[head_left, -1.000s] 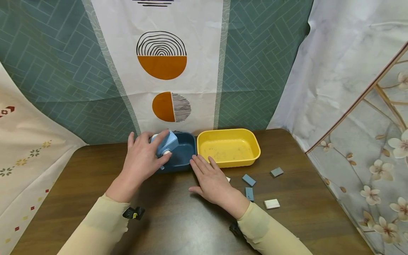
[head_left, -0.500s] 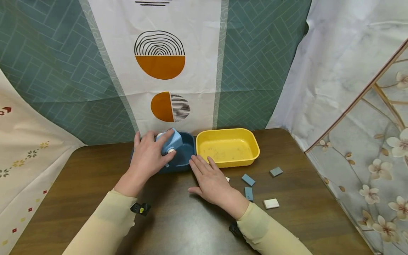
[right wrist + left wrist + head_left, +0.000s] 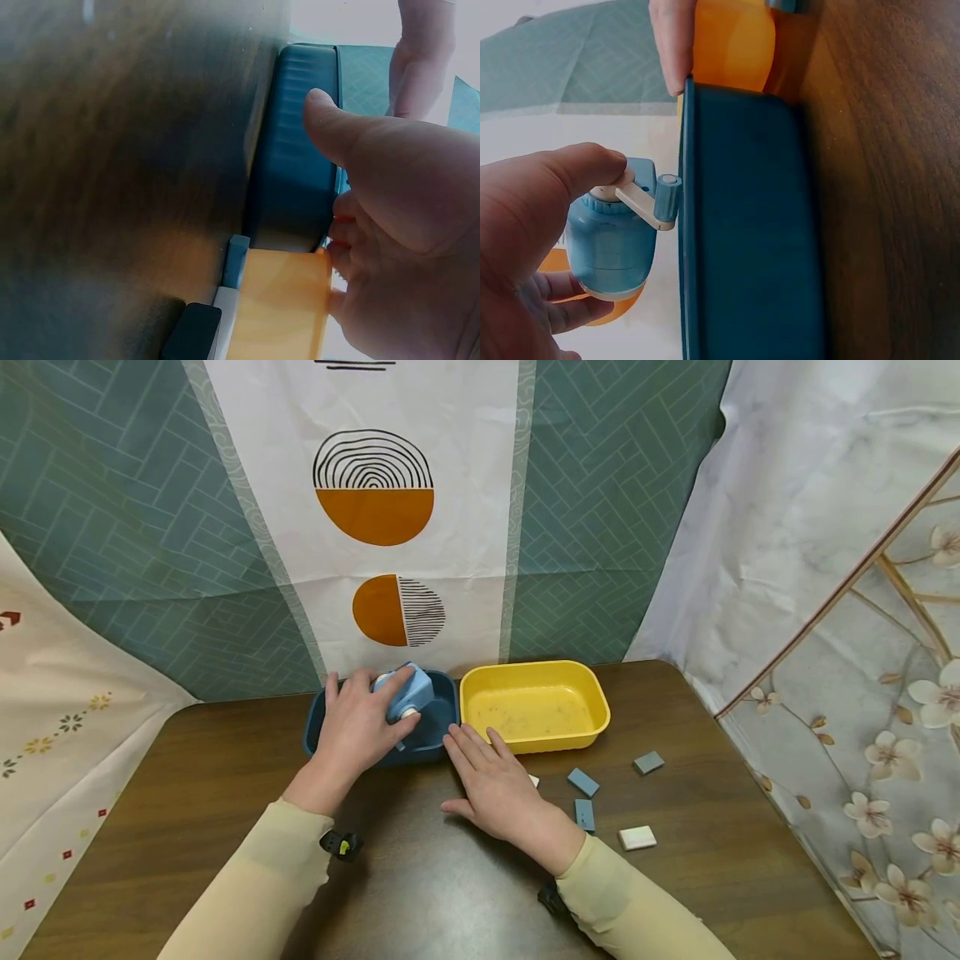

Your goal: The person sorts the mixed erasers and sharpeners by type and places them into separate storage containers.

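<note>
My left hand (image 3: 348, 731) grips a light-blue hand-crank pencil sharpener (image 3: 414, 692) over the dark blue bin (image 3: 444, 727). In the left wrist view, the white crank arm (image 3: 639, 205) with its blue knob shows beside the bin's rim, and the thumb lies over the crank's hub. My right hand (image 3: 495, 785) is held flat, fingers straight. Its fingertips touch the rims where the blue bin meets the yellow bin (image 3: 603, 703). The left hand hides part of the blue bin's inside.
Right of the right hand lie small eraser-like blocks: a white block (image 3: 637, 837), two blue-grey blocks (image 3: 583, 782) and a grey block (image 3: 648, 763). Another white block (image 3: 534, 781) is partly hidden by the right hand. Behind the wooden table (image 3: 420, 877) hangs a patterned curtain (image 3: 472, 527).
My left hand has moved slightly to the right with the sharpener, further over the blue bin. The right hand stays in place.
</note>
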Tool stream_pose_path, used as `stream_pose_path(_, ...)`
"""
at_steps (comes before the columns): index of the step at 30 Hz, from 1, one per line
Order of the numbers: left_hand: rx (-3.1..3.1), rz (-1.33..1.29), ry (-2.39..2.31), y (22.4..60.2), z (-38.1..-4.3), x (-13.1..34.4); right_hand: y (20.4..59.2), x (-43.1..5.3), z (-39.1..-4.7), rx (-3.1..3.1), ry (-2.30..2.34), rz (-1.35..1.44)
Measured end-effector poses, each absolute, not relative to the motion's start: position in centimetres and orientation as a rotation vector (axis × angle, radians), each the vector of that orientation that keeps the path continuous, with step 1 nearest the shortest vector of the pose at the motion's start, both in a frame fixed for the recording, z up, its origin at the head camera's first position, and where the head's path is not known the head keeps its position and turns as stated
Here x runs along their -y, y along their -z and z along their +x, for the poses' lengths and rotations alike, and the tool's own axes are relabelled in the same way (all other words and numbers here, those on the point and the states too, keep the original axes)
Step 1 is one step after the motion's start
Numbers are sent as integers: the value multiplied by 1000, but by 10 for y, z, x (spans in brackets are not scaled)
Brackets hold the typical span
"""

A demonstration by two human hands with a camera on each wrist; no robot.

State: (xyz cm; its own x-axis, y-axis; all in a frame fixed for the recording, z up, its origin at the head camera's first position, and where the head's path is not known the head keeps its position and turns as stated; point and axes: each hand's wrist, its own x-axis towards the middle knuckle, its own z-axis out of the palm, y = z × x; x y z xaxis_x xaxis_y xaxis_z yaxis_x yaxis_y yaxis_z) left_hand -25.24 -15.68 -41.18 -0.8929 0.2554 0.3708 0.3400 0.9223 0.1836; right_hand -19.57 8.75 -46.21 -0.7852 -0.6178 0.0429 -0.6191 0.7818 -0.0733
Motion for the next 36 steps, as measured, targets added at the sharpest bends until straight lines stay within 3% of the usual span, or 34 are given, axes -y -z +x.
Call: stream_pose_path(36, 2945, -341, 367, 438, -277, 143, 464, -87, -196, 2926, -109, 1026)
